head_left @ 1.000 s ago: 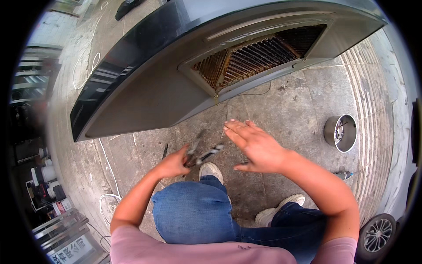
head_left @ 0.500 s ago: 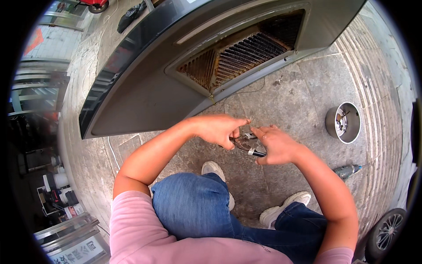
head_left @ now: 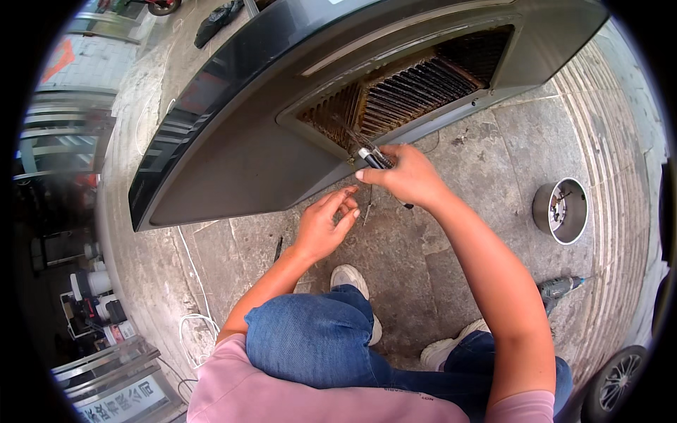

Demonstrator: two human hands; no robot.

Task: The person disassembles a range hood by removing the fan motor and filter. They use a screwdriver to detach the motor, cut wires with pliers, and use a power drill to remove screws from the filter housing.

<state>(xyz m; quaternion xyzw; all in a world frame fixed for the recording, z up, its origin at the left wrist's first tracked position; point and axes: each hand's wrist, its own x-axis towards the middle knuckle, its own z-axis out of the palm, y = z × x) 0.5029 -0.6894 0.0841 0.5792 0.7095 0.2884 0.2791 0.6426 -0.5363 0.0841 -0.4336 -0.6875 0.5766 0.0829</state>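
A large grey range hood [head_left: 226,166] lies tilted across the ground in front of me, its grille filter [head_left: 412,95] coated in brown grease. My right hand [head_left: 405,176] is closed around black-and-silver pliers [head_left: 374,158], whose jaws reach the lower edge of the filter opening. What exactly the jaws touch is too small to tell. Below the hood's edge, to the left of the pliers, my left hand [head_left: 326,224] hangs with loosely bent fingers and a gap between thumb and fingertips. Nothing shows in it.
A round metal bowl [head_left: 541,211] with small parts inside stands on the paving to the right. Nearer me lies a power drill [head_left: 558,290]. White cable [head_left: 192,321] runs along the ground at the left. A car wheel [head_left: 615,381] shows at the lower right.
My right hand has carried the pliers up and left to the filter opening. My left hand has come off the pliers and dropped back toward me.
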